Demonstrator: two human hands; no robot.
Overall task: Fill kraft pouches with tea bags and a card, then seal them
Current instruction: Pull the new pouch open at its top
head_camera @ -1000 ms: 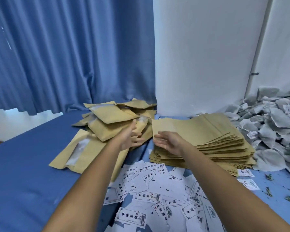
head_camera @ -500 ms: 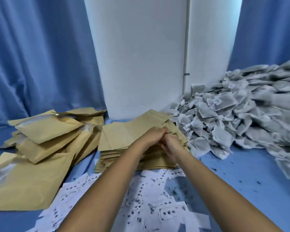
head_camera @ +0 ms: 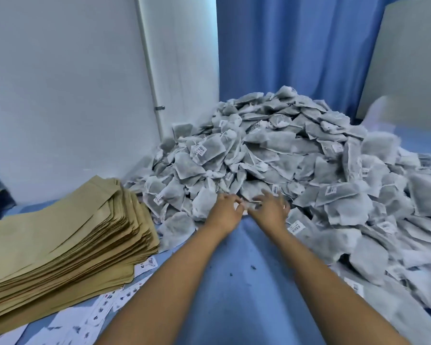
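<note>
A big heap of grey tea bags (head_camera: 284, 155) with small white tags fills the right half of the blue table. Both my hands are at the heap's near foot. My left hand (head_camera: 225, 210) has its fingers curled against a pale tea bag (head_camera: 202, 204); blur hides whether it grips anything. My right hand (head_camera: 271, 207) hovers with fingers spread over the bags, also blurred. A tall stack of flat empty kraft pouches (head_camera: 60, 242) lies at the left. Printed white cards (head_camera: 95, 317) are scattered in front of that stack.
A white wall panel with a thin pipe (head_camera: 151, 78) stands behind the pouches. Blue curtain (head_camera: 296, 51) hangs behind the heap. Bare blue tablecloth (head_camera: 237, 282) with dark tea crumbs lies between my forearms. Tea bags spill to the right edge of the view.
The view has swung right, from the kraft pouch stack to the tea bag heap. Both hands left the top of the stack and now reach the foot of the heap.
</note>
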